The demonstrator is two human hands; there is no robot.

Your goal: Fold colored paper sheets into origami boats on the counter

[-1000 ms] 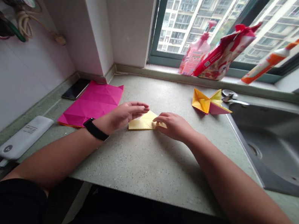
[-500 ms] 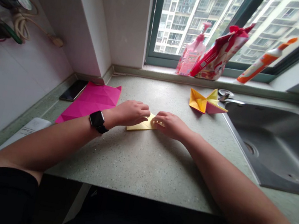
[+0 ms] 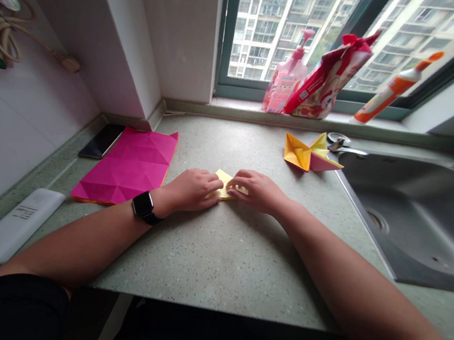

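A small piece of pale yellow folded paper (image 3: 224,178) lies on the countertop between my two hands, partly hidden by the fingers. My left hand (image 3: 194,189), with a black watch (image 3: 143,204) at its wrist, curls its fingers over the left part of the paper. From the other side, my right hand (image 3: 259,191) has its bent fingers closed on the right part. To the left lies a creased magenta sheet (image 3: 130,162) with an orange underside. Farther back on the right stands a folded paper shape (image 3: 298,152) in orange, yellow and pink.
A dark phone (image 3: 101,140) and a white power bank (image 3: 17,225) lie along the left wall. The steel sink (image 3: 410,218) is at the right. On the windowsill stand a pink pump bottle (image 3: 284,84), a red bag (image 3: 329,80) and an orange-white bottle (image 3: 388,93).
My left hand has shifted slightly lower, its fingers now lying over the paper's left part that showed before. The view has moved slightly, showing more of the power bank.
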